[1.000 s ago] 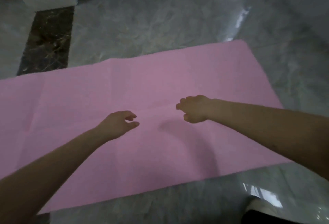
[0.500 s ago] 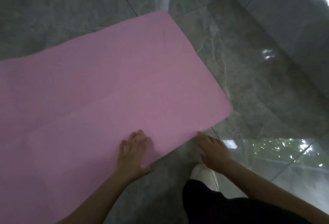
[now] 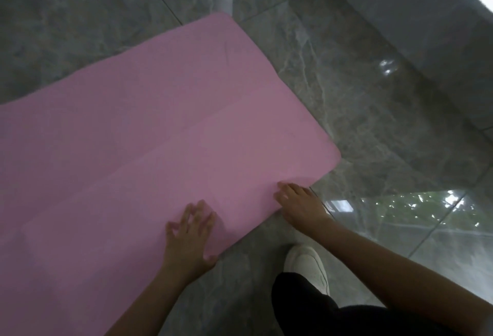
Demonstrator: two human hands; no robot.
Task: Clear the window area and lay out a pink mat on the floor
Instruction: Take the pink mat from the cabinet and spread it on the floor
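The pink mat (image 3: 149, 132) lies unrolled and flat on the grey marble floor (image 3: 346, 95), running from the left edge to a rounded corner at the right. Faint fold creases cross it. My left hand (image 3: 190, 239) rests palm down on the mat near its front edge, fingers spread. My right hand (image 3: 298, 203) presses on the mat's front edge close to the right corner, fingers apart, partly on the floor.
My white shoe (image 3: 306, 263) and dark trouser leg (image 3: 320, 309) stand on the floor just right of the mat's front edge. A grey stone step or wall base (image 3: 432, 36) runs along the upper right. The glossy floor reflects window light at right.
One second ago both hands hovered over the mat's middle. The view has since swung to the mat's right end, and both hands now press down at its front edge near the corner.
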